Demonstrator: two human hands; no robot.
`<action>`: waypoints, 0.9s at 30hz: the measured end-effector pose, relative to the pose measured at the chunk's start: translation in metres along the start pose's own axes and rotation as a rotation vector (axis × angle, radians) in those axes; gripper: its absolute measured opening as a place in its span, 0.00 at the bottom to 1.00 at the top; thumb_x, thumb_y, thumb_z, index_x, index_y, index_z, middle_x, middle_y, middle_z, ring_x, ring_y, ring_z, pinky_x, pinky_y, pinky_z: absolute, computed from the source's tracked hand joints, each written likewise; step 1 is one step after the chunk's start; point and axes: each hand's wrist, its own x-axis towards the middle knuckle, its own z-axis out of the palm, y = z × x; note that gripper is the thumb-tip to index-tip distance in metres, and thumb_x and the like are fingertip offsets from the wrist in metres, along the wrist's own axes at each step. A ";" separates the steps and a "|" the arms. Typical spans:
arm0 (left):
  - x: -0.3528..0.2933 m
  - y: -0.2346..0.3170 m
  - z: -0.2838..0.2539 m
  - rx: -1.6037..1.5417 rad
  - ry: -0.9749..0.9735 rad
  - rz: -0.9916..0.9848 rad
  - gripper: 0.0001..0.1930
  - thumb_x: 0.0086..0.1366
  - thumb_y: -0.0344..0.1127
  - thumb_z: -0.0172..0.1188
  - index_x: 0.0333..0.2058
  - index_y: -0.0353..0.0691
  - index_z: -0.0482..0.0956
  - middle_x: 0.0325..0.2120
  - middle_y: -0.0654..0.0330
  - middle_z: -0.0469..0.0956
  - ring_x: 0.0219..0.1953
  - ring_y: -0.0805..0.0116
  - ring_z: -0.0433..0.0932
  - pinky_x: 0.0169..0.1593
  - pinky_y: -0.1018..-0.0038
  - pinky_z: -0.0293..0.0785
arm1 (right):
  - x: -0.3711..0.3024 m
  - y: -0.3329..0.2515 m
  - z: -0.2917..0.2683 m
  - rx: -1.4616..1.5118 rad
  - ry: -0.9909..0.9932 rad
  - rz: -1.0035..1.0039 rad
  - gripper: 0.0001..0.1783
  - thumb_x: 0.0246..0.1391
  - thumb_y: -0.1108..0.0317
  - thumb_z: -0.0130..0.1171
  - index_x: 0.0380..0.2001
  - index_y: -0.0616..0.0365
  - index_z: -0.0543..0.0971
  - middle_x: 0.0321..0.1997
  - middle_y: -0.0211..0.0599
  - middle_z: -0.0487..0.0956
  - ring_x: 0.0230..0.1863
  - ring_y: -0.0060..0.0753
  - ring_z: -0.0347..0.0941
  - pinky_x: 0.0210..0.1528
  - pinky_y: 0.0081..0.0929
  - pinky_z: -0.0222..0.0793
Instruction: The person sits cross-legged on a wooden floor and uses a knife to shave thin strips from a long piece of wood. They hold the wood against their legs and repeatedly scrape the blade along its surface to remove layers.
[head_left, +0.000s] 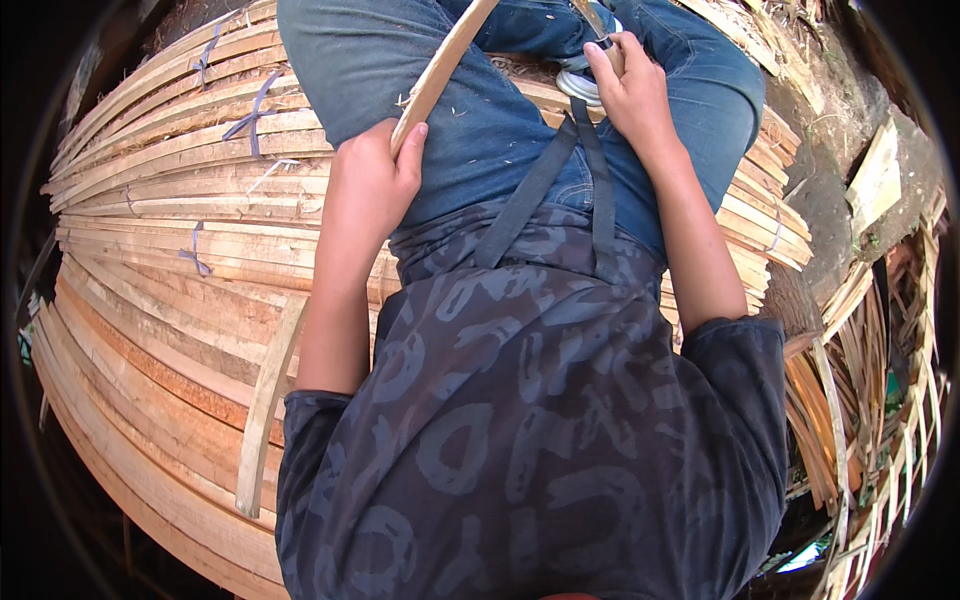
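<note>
My left hand (378, 168) is closed round the near end of a flat wooden strip (445, 68), which slants up past my left thigh and out of the top edge. A few small shavings cling to its edge beside my thumb. In my right hand (636, 98) is a knife (592, 18), gripped by its handle over my lap. Its blade points away toward the top edge, and the tip is cut off from view. Just under that hand lies a white, ring-like thing (578, 86) whose kind I cannot make out. Strip and knife are apart where they show.
I sit on bundles of long wooden slats (180, 180), bound with purple ties (254, 118). A loose short slat (270, 410) lies across them by my left elbow. At right are rocks (820, 225), a log end (792, 305) and a heap of thin strips (815, 430).
</note>
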 end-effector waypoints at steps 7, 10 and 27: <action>-0.016 0.027 -0.004 0.133 0.024 -0.102 0.17 0.67 0.44 0.57 0.33 0.32 0.77 0.25 0.39 0.79 0.32 0.38 0.79 0.37 0.52 0.73 | -0.023 -0.021 -0.005 0.091 0.043 -0.139 0.15 0.59 0.58 0.63 0.40 0.60 0.78 0.26 0.46 0.81 0.30 0.51 0.80 0.32 0.37 0.73; -0.020 0.025 -0.006 0.152 0.028 -0.102 0.17 0.67 0.45 0.58 0.35 0.33 0.75 0.26 0.40 0.80 0.32 0.38 0.79 0.38 0.52 0.73 | -0.014 -0.034 -0.018 0.040 -0.014 -0.173 0.15 0.58 0.58 0.63 0.40 0.59 0.78 0.26 0.45 0.80 0.29 0.50 0.80 0.31 0.38 0.74; -0.016 0.005 -0.007 0.234 0.070 -0.069 0.18 0.67 0.45 0.57 0.40 0.33 0.68 0.29 0.35 0.78 0.35 0.33 0.77 0.38 0.50 0.70 | 0.000 -0.021 -0.019 -0.243 -0.083 -0.316 0.15 0.59 0.55 0.62 0.40 0.53 0.78 0.24 0.35 0.81 0.27 0.46 0.79 0.29 0.39 0.74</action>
